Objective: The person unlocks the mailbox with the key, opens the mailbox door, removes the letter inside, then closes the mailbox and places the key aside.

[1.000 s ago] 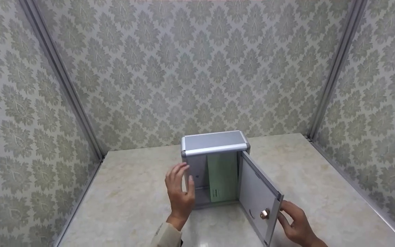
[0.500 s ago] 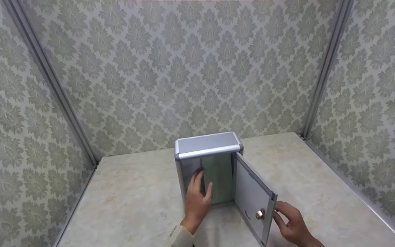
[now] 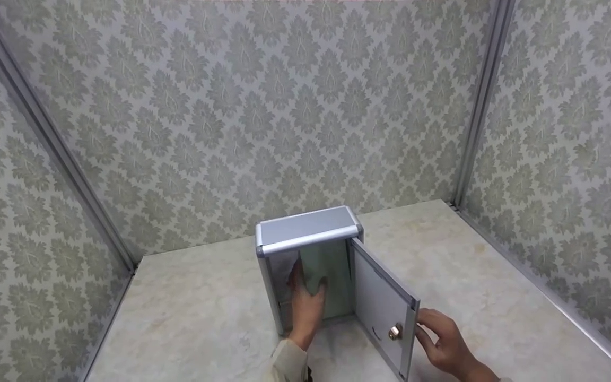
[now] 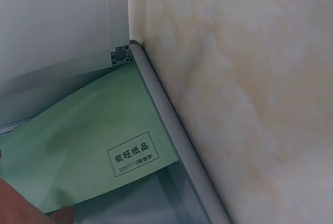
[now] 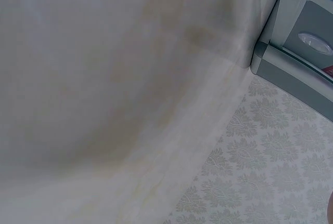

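A small grey metal box with silver edges stands on the table, its hinged door swung out to the right. Inside stands a green paper envelope, also seen in the left wrist view with a printed label in one corner. My left hand reaches into the box and pinches the envelope's left edge, thumb in front; the other fingers are partly hidden. With its fingers at the door's free edge, my right hand holds the door. A brass-coloured lock sits on the door's inner face.
The marbled table extends around the box. Patterned wallpaper panels with grey metal posts enclose it at the back and both sides.
My left hand has moved from beside the box's left side into it and taken hold of the envelope's edge. My right hand stays at the door; the head view has shifted slightly.
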Demonstrator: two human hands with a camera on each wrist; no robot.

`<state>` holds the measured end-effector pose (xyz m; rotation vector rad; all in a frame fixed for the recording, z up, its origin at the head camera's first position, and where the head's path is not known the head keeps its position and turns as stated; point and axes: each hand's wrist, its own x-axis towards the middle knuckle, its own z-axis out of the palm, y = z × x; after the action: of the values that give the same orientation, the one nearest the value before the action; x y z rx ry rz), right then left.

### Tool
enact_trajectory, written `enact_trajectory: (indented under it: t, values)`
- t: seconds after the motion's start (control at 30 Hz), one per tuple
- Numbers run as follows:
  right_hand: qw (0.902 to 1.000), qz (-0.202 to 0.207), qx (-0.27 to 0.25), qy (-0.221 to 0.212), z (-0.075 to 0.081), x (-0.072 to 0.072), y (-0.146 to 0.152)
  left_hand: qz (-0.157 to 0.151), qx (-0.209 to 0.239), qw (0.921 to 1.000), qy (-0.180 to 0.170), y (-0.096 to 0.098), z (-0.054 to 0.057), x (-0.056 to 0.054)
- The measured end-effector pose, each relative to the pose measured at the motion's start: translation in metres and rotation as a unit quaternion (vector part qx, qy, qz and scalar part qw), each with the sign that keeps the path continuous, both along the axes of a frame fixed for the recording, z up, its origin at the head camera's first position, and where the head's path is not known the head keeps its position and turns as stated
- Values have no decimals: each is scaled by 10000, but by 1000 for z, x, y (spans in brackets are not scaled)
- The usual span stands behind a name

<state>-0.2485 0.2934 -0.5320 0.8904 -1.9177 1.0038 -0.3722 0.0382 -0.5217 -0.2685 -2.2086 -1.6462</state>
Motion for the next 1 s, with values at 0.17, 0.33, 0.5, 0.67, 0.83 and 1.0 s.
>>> enact_trajectory:
  t: [0.17, 0.33, 0.5, 0.67, 0.83, 1.0]
  values:
    - [9999, -3, -111, 82, 9, 7, -3, -154, 196, 9996, -132, 1, -6, -8]
    - [9999, 44, 88, 48, 11, 2, -10, -6, 455, 9985, -307, -8, -11, -13]
    - [9998, -180, 99, -28, 14, 7, -3, -228, 448, 9980, -389, 3, -12, -17]
    - [9997, -221, 73, -18, 11, 6, -1, -168, 364, 9991, -109, 5, -10, -17]
    - [9996, -239, 147, -72, -7, -5, 8, -58, 299, 9995, -50, 2, -9, -16]
    - [9998, -81, 138, -82, -22, -14, 12, -84, 234, 9994, -237, -4, -10, -13]
